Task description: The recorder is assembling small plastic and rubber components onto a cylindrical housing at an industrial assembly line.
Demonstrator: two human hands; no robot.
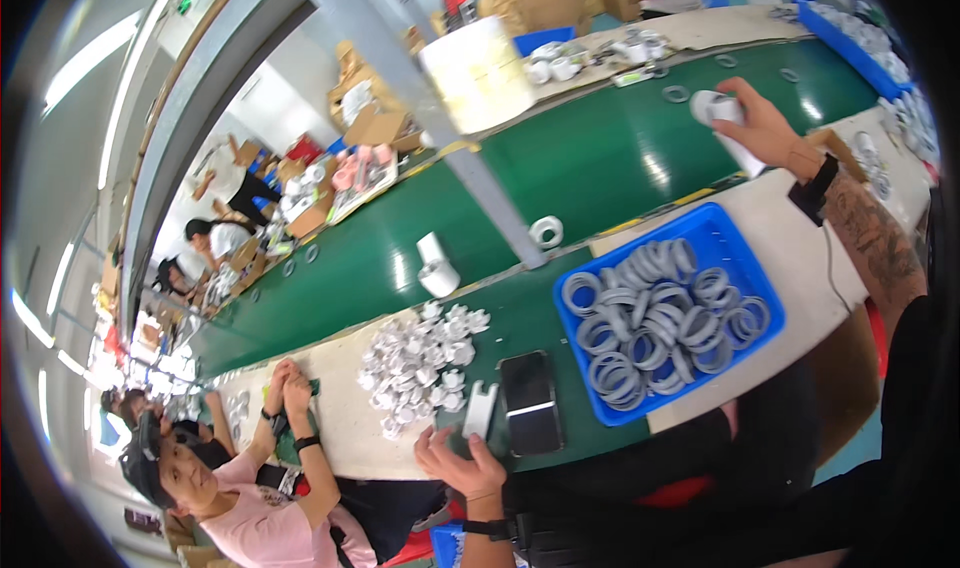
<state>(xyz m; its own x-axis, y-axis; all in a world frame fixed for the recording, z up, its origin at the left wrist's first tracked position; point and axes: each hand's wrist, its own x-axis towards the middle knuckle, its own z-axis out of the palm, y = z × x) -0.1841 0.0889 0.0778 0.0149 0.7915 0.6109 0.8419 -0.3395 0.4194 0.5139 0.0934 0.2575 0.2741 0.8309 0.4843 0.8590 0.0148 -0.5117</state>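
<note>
"Where's the white part [718, 111]?"
"Upper right, gripped by the right hand [762, 128]! Looks light, stiff, slick; best held round its barrel."
"Left hand [462, 465]?"
"Lower centre, loose, seemingly holding nothing."

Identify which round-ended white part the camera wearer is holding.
The white part in the right hand; the similar one sits unheld on the green conveyor belt.

Right hand [766, 131] holds a white part [707, 107], left hand [465, 469] near a white bracket [481, 408].
</note>
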